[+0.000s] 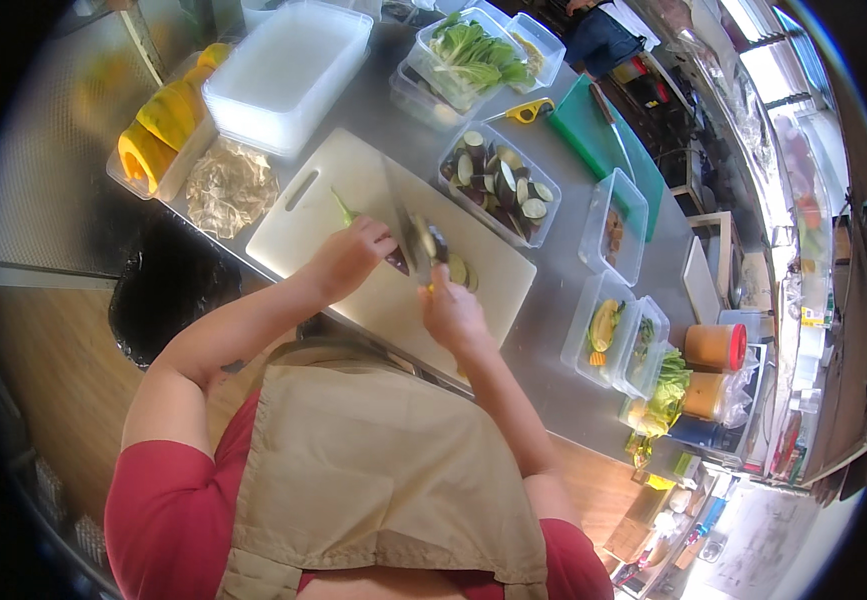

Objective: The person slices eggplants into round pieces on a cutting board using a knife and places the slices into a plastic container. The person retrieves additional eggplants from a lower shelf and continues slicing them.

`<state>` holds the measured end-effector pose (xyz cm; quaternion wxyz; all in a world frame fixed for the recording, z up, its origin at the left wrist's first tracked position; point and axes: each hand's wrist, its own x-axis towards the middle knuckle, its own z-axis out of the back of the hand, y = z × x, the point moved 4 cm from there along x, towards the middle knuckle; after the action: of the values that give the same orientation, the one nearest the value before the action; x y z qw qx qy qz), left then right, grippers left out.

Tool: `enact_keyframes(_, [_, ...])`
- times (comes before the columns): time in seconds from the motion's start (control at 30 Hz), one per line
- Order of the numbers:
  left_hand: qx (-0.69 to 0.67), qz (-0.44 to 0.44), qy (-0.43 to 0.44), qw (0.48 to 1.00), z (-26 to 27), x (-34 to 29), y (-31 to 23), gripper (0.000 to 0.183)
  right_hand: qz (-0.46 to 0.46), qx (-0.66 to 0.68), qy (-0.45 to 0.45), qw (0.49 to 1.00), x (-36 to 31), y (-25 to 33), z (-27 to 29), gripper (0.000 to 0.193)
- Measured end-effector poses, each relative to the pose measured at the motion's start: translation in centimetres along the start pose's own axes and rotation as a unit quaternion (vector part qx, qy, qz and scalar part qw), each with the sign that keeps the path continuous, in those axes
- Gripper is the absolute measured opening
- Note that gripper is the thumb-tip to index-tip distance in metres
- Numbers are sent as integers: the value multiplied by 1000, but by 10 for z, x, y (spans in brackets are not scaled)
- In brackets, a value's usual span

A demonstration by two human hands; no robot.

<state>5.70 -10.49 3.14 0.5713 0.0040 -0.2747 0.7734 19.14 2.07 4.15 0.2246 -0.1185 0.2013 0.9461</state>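
My left hand (pixel 351 255) presses down on a dark purple eggplant (pixel 398 262) lying on a white cutting board (pixel 313 215). My right hand (pixel 450 312) grips the handle of a knife (pixel 405 225), whose blade stands against the eggplant just right of my left fingers. A few cut eggplant slices (pixel 458 270) lie on the board beside the blade. A green stem piece (pixel 341 207) rests on the board above my left hand.
A clear tub of eggplant slices (pixel 498 185) sits beyond the board. Around it are a white lidded box (pixel 288 70), cut pumpkin (pixel 158 125), leafy greens in a tub (pixel 473 50), a green board (pixel 603 150), small tubs (pixel 618 340) and a black bin bag (pixel 168 290).
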Motion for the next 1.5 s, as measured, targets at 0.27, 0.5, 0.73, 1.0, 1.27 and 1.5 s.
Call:
enact_keyframes(0.27, [17, 21, 22, 999, -3, -1, 4, 19, -34, -38, 140, 989, -68, 7, 25, 28])
enact_keyframes(0.5, [0, -11, 14, 1000, -5, 1, 9, 18, -13, -9, 56, 998, -17, 11, -23, 28])
enact_keyframes(0.73, [33, -13, 10, 999, 6, -2, 23, 16, -4, -25, 48, 999, -5, 29, 14, 28])
enact_keyframes(1.0, [26, -5, 15, 1000, 1, -4, 26, 15, -17, -13, 101, 995, -35, 22, -14, 26])
enact_keyframes(1.27, [35, -38, -38, 998, 20, -6, 41, 24, 12, 9, 4, 1000, 29, 33, -3, 28])
enact_keyframes(1.5, [-7, 3, 28, 1000, 16, -11, 42, 25, 11, -37, 60, 997, -17, 42, 21, 25])
